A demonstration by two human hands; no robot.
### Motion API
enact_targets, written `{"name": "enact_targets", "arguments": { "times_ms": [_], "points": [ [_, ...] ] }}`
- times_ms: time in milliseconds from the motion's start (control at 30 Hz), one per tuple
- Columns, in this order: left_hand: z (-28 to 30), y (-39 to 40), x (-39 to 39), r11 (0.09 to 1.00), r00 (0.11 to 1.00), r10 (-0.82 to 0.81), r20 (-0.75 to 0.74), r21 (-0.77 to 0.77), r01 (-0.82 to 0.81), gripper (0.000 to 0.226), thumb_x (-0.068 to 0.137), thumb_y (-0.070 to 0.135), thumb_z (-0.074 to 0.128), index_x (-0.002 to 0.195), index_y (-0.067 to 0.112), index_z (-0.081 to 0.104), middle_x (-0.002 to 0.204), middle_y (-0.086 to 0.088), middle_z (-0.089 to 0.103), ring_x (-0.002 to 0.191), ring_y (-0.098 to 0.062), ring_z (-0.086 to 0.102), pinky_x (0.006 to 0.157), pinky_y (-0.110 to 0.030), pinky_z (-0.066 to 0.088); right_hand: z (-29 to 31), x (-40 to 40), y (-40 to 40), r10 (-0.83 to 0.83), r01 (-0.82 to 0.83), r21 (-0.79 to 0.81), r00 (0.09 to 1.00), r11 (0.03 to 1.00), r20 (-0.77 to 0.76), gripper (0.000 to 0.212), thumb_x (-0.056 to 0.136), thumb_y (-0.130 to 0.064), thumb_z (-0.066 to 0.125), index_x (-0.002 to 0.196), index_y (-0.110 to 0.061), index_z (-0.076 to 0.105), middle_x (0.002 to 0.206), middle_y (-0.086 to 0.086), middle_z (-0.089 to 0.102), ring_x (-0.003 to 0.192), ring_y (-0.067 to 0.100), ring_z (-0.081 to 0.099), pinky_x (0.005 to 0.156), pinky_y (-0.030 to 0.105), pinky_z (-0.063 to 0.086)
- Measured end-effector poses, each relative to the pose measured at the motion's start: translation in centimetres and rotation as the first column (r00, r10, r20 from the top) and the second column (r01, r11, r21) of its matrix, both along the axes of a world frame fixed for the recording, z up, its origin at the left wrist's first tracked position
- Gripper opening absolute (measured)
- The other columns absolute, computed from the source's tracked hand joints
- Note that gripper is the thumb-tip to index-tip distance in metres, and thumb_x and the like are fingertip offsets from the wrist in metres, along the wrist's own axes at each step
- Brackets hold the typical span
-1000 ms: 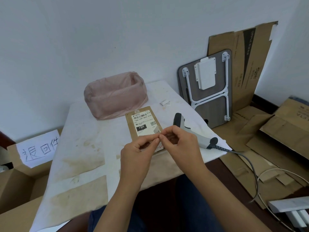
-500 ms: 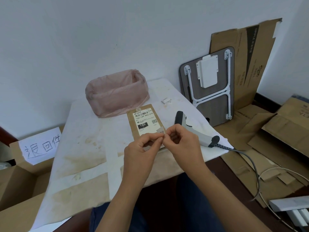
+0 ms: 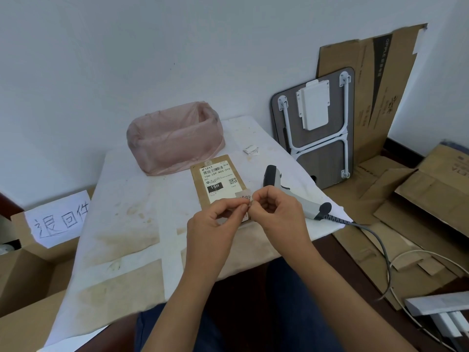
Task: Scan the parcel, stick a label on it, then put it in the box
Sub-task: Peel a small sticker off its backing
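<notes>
A flat brown parcel (image 3: 220,179) with a white shipping sticker lies on the white table (image 3: 132,219), just beyond my hands. My left hand (image 3: 215,219) and my right hand (image 3: 276,209) meet above the parcel's near end, both pinching a small pale label (image 3: 243,195) between fingertips. The grey barcode scanner (image 3: 289,191) rests on the table to the right, its cable running off the edge. An open cardboard box (image 3: 30,262) with a handwritten paper sign stands on the floor at the left.
A basket lined with a pink bag (image 3: 172,141) sits at the table's back. A scrap of white paper (image 3: 251,149) lies near it. A folded table (image 3: 317,128) and flattened cardboard (image 3: 368,85) lean on the wall at right; cables cross the floor.
My hands stay together on the label, with only small finger movements. The view has shifted slightly; parcel and scanner have not moved.
</notes>
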State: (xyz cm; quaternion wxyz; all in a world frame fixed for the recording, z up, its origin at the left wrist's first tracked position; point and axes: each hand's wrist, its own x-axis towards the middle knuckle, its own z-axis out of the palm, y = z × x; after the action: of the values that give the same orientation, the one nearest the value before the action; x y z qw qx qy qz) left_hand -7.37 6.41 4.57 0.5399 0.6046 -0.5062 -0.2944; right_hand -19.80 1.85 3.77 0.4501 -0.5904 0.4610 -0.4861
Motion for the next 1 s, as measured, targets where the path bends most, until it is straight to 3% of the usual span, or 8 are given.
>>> {"name": "enact_targets", "arguments": {
  "times_ms": [233, 433, 633, 833, 1000],
  "points": [
    [-0.03, -0.10, 0.12, 0.999, 0.999, 0.033, 0.027, 0.000, -0.033, 0.015, 0.085, 0.023, 0.074, 0.089, 0.037, 0.077, 0.094, 0.023, 0.073, 0.093, 0.007, 0.067, 0.075, -0.010, 0.051, -0.25, -0.03, -0.15, 0.024, -0.024, 0.015, 0.999, 1.000, 0.030, 0.002, 0.081, -0.011, 0.068, 0.079, -0.012, 0.068, 0.072, 0.004, 0.068, 0.067, 0.008, 0.060, 0.066, 0.023, 0.054],
    [0.08, -0.12, 0.22, 0.999, 0.999, 0.047, 0.028, 0.008, -0.047, 0.013, 0.085, 0.022, 0.074, 0.093, 0.030, 0.079, 0.095, 0.019, 0.074, 0.091, 0.007, 0.068, 0.071, -0.007, 0.050, -0.28, -0.10, -0.09, 0.040, -0.041, 0.028, 0.998, 0.999, 0.047, 0.004, 0.083, -0.011, 0.066, 0.083, -0.013, 0.069, 0.079, 0.009, 0.072, 0.080, 0.028, 0.068, 0.075, 0.037, 0.059],
    [0.24, -0.13, 0.41, 0.998, 0.998, 0.064, 0.020, 0.028, -0.065, 0.012, 0.086, 0.023, 0.072, 0.094, 0.029, 0.079, 0.097, 0.016, 0.075, 0.093, 0.005, 0.067, 0.069, -0.006, 0.049, -0.12, -0.08, 0.09, 0.069, -0.070, 0.018, 0.996, 0.997, 0.063, 0.012, 0.086, -0.008, 0.065, 0.082, -0.019, 0.070, 0.077, 0.000, 0.072, 0.075, 0.014, 0.069, 0.075, 0.026, 0.059],
    [0.54, 0.10, 0.47, 0.997, 0.997, 0.060, 0.040, 0.037, -0.061, 0.012, 0.087, 0.021, 0.072, 0.093, 0.028, 0.079, 0.094, 0.017, 0.075, 0.090, 0.009, 0.066, 0.068, -0.004, 0.048, -0.33, 0.09, -0.04, 0.058, -0.058, -0.005, 0.998, 0.998, 0.028, 0.003, 0.085, -0.015, 0.069, 0.084, -0.017, 0.071, 0.079, 0.001, 0.073, 0.080, 0.018, 0.070, 0.078, 0.030, 0.059],
    [0.92, 0.18, 0.36, 0.998, 0.978, 0.068, 0.195, -0.020, -0.065, 0.010, 0.085, 0.023, 0.073, 0.089, 0.031, 0.077, 0.089, 0.021, 0.072, 0.083, 0.007, 0.064, 0.066, -0.005, 0.047, -0.21, 0.10, -0.03, 0.052, -0.053, -0.024, 0.998, 0.998, -0.017, 0.003, 0.086, -0.016, 0.068, 0.083, -0.016, 0.070, 0.075, -0.001, 0.071, 0.070, 0.005, 0.065, 0.069, 0.019, 0.055]
  ]
}}
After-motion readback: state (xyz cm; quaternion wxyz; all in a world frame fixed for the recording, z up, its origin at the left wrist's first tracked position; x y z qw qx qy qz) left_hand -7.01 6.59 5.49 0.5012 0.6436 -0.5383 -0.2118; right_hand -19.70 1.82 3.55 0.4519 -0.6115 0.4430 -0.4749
